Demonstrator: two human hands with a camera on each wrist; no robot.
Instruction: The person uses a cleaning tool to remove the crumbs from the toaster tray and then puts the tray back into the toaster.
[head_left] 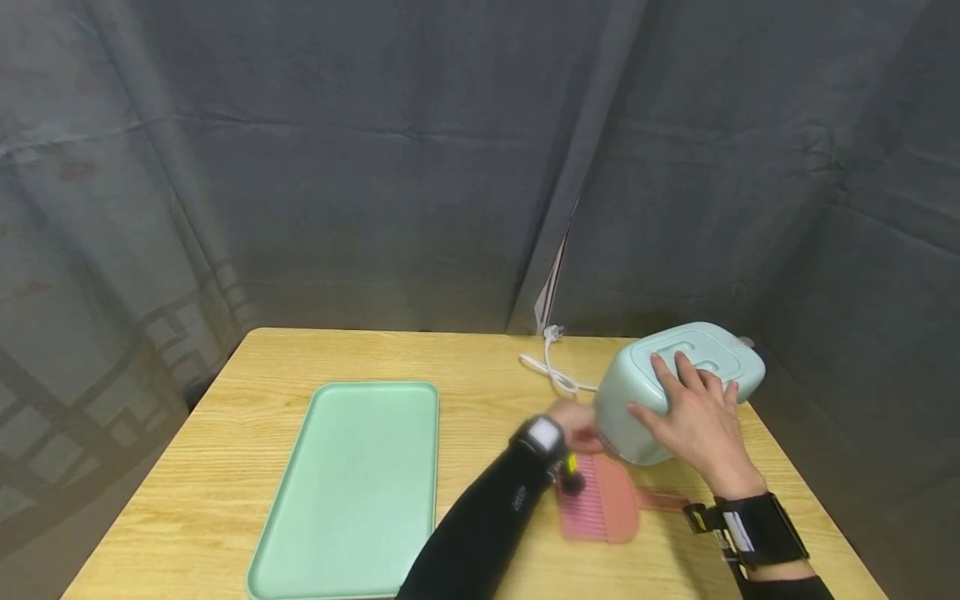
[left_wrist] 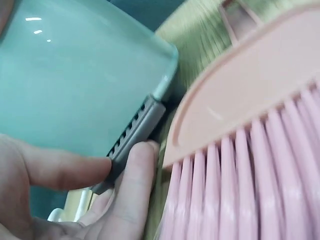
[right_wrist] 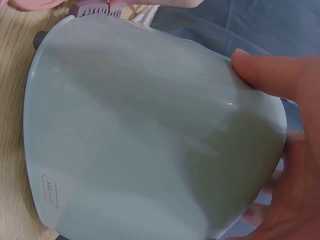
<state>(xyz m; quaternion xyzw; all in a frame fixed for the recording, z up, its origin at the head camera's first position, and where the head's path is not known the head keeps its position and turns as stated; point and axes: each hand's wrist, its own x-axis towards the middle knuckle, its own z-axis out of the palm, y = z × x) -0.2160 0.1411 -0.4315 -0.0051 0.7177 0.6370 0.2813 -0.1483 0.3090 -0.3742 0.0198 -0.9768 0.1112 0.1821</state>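
A mint-green toaster stands tilted at the right of the table, its white cord trailing leftward. My right hand grips its upper end; in the right wrist view the thumb lies on one face and the fingers curl round the far side. Down at the toaster's lower edge, my left hand pinches a grey ribbed strip between thumb and fingers. Beside that hand a pink hand brush lies flat, partly under the left wrist gear, its pink bristles close to the fingertips.
A light-green tray lies on the wooden table to the left. Behind the toaster, the white plug sits near the back edge. Grey curtains hang behind and at the sides.
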